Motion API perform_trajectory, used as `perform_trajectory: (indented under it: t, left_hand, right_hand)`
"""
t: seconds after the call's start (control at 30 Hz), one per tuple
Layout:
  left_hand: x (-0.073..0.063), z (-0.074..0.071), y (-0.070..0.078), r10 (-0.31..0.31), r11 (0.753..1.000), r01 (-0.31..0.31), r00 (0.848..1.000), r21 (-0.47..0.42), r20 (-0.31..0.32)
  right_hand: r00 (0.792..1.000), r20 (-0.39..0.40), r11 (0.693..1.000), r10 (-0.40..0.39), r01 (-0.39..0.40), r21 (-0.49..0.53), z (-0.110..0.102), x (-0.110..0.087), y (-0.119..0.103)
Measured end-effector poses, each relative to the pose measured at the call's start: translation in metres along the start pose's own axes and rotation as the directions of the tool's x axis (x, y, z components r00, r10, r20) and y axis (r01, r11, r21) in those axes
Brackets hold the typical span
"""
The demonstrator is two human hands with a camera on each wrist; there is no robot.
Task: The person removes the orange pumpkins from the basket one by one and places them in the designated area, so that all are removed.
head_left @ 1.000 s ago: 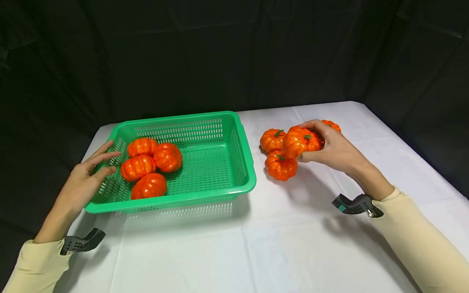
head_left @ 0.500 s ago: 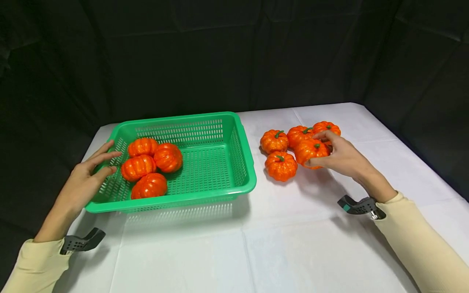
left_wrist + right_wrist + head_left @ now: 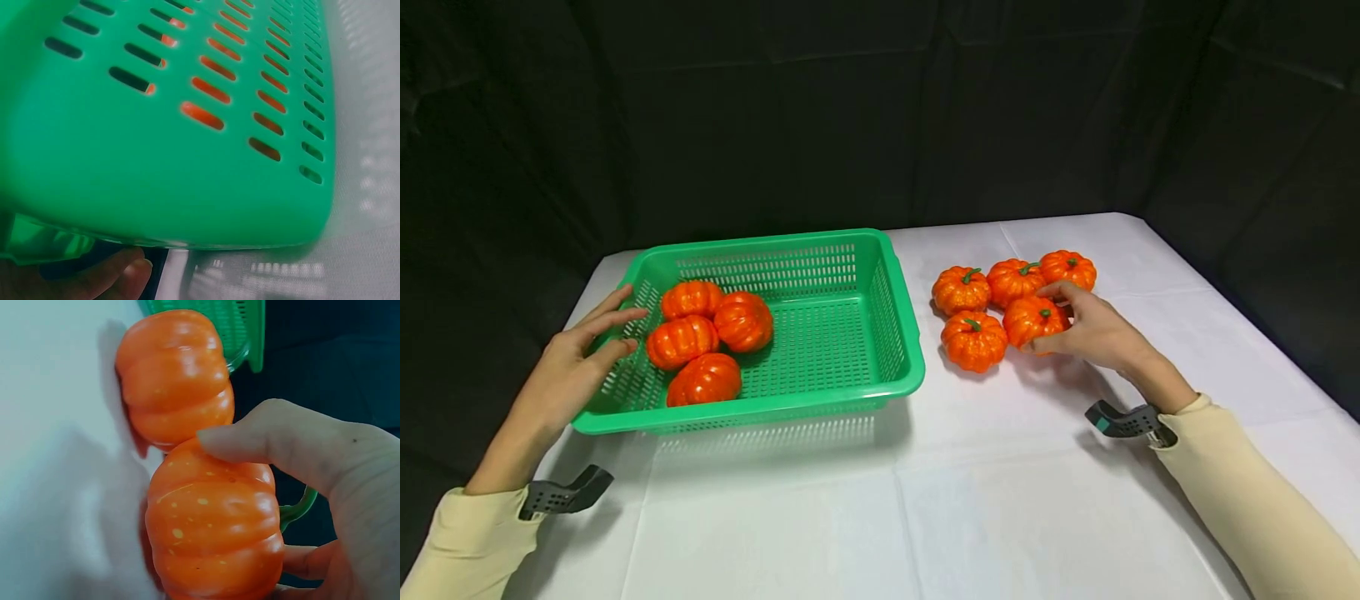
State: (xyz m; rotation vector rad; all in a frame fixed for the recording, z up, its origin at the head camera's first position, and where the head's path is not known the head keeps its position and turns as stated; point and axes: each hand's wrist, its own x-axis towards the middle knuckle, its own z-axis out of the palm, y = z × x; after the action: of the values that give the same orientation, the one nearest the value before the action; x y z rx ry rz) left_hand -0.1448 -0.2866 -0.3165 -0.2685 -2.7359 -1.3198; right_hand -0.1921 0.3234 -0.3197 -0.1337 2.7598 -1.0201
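Observation:
My right hand (image 3: 1093,329) holds a small orange pumpkin (image 3: 1032,323) with a green stem, thumb on its near side and fingers around the far side. In the right wrist view the thumb (image 3: 240,440) presses on the ribbed, yellow-speckled held pumpkin (image 3: 215,528). It sits at tabletop level, right of another pumpkin (image 3: 974,342). At the left end of a green plastic basket (image 3: 760,413), my left hand (image 3: 568,367) lies with extended, spread fingers over the rim. Several glossy orange-red pumpkins (image 3: 682,342) without visible stems lie in the basket's left part.
Behind the held pumpkin, a row of stemmed pumpkins stands on the white cloth: one at left (image 3: 961,290), a middle one (image 3: 1013,282) and one at right (image 3: 1068,270). Black cloth (image 3: 880,117) hangs behind the table. Bare white tablecloth (image 3: 880,517) stretches in front of the basket.
The right hand has carried its pumpkin rightward and down, from over the other pumpkins to the tabletop in front of the row. The left hand and basket have stayed put.

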Motion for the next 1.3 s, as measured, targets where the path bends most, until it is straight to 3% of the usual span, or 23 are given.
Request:
perform_trajectory:
  t: [0.5, 0.67, 0.8, 0.9, 1.07, 1.3]
  left_hand:
    - [0.000, 0.000, 0.002, -0.007, 1.000, 0.007, 1.000, 0.026, 0.003]
    - [0.001, -0.001, 0.004, -0.009, 0.999, 0.009, 1.000, 0.031, -0.003]
    - [0.000, -0.001, 0.004, -0.013, 1.000, 0.014, 1.000, 0.027, -0.007]
    - [-0.001, 0.000, 0.004, -0.015, 1.000, 0.015, 1.000, 0.023, -0.006]
    - [-0.001, -0.002, 0.003, -0.011, 0.999, 0.011, 1.000, 0.031, -0.007]
    - [0.002, -0.002, 0.002, -0.010, 1.000, 0.010, 1.000, 0.028, -0.006]
  right_hand:
    - [0.996, 0.072, 0.998, -0.043, 0.046, -0.049, -0.005, 0.001, 0.000]
    - [0.996, 0.024, 0.989, -0.091, 0.093, -0.113, -0.018, -0.004, -0.028]
    - [0.987, -0.027, 0.979, -0.160, 0.155, -0.134, -0.024, -0.006, -0.070]
    - [0.965, -0.036, 0.958, -0.260, 0.253, -0.136, -0.023, -0.007, -0.108]
    - [0.895, -0.004, 0.889, -0.446, 0.442, -0.122, -0.013, 0.000, -0.164]
    - [0.820, 0.049, 0.815, -0.571, 0.573, -0.091, 0.017, 0.024, -0.220]
